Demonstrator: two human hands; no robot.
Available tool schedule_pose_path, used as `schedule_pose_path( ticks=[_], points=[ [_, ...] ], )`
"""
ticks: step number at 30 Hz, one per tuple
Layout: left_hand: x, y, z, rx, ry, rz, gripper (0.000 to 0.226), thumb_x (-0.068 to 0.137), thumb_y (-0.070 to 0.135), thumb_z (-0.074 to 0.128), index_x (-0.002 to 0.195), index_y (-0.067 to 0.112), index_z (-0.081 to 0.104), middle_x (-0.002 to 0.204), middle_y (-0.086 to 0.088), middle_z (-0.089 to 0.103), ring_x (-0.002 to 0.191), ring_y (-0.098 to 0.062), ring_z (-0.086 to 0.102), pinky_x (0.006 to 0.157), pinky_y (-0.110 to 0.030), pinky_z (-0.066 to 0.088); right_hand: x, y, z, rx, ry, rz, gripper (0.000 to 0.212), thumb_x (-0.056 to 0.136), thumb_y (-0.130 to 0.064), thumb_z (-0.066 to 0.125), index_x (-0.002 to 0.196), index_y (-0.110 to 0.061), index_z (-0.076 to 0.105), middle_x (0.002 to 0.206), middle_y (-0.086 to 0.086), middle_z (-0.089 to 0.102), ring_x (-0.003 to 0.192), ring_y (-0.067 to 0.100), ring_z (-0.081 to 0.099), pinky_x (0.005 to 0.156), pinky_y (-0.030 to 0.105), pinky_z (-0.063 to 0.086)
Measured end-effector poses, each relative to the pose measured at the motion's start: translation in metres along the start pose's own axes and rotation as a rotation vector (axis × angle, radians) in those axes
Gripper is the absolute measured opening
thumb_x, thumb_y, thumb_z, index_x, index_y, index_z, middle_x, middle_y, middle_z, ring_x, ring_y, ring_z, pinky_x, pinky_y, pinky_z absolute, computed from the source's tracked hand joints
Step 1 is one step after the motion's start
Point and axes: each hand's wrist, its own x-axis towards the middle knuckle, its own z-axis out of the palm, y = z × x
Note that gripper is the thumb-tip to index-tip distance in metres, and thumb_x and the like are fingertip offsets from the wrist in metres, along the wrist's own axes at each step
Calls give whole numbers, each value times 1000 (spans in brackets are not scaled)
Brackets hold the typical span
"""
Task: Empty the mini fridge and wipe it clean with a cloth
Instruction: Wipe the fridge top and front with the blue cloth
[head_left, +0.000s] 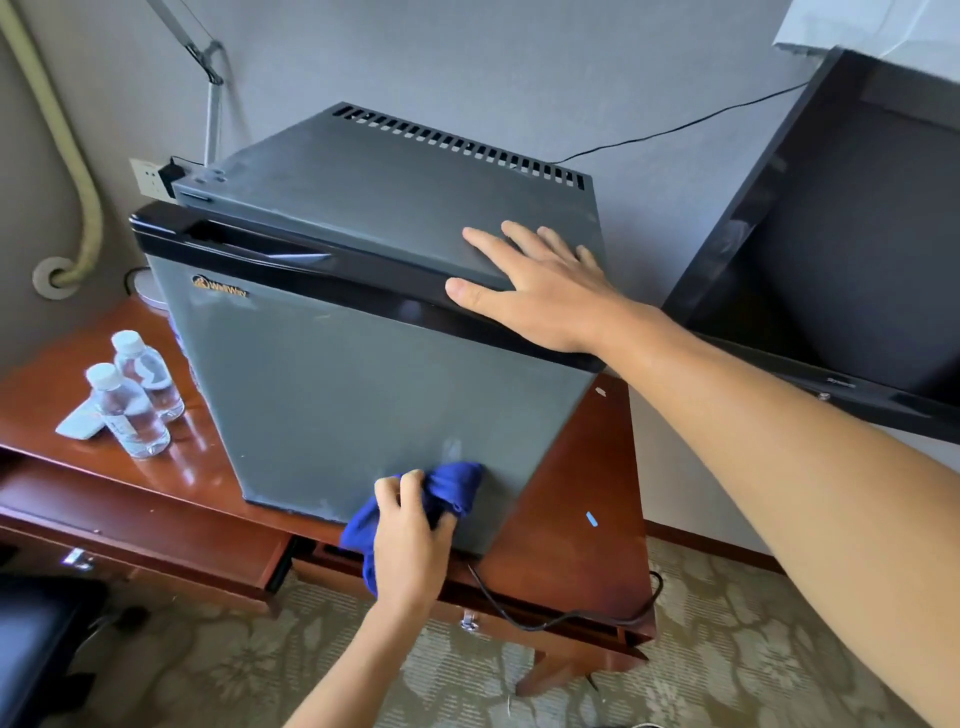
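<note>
- While the mini fridge (363, 384) stands on the wooden bench (582, 525) with its door closed, both hands are on it.
- Left hand (410, 540): fingers curled round a bunched blue cloth (452, 488), gripping it. The cloth is pressed against the lower part of the grey door front, near its bottom edge and toward the door's right side. Part of the cloth hangs below the hand, over the bench edge.
- Right hand (540, 291): flat, fingers straight and spread, palm down on the front right corner of the fridge top. The thumb lies across the black trim strip at the top of the door. It holds nothing.
- Fridge: grey body, row of vent slots along the rear of the top panel, a small logo at the upper left of the door.
- Two clear water bottles (136, 402) with white caps stand upright on the bench, to the left of the fridge, touching or nearly touching each other. A pale flat object lies just beside them; cannot tell what it is.
- A black cable (566, 616) runs along the bench front edge below the fridge.
- A dark television (841, 249) sits to the right of the fridge, tilted in view.
- A wall socket (148, 179) with a plug shows behind the fridge's left rear corner.
- Patterned carpet (727, 649) covers the floor.
</note>
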Motion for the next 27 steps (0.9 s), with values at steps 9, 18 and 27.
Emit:
schedule_pose_path(
  ticks=[9,18,27],
  points=[
    [51,32,-54,472,333,1214,50,89,3,65,136,21,62,121,-14,68,105,-35,65,70,-41,49,2,1,1,-22,-15,0,83,77,-96,19,151,-62,4,170,-13,1,157,24,-4,124,55,-1],
    [80,0,-44,880,-29,1410,71,88,40,52,157,26,43,136,4,48,118,-20,45,80,-38,34,4,3,3,-5,-12,11,84,76,-96,21,152,-61,8,170,-13,3,157,22,-2,124,54,-1],
    [69,-87,3,1079,-852,1288,109,48,47,79,151,27,51,149,15,56,129,0,51,126,-28,-2,3,0,1,9,-5,35,84,75,-96,23,151,-62,10,169,-15,4,157,20,-3,124,54,-1]
  ],
)
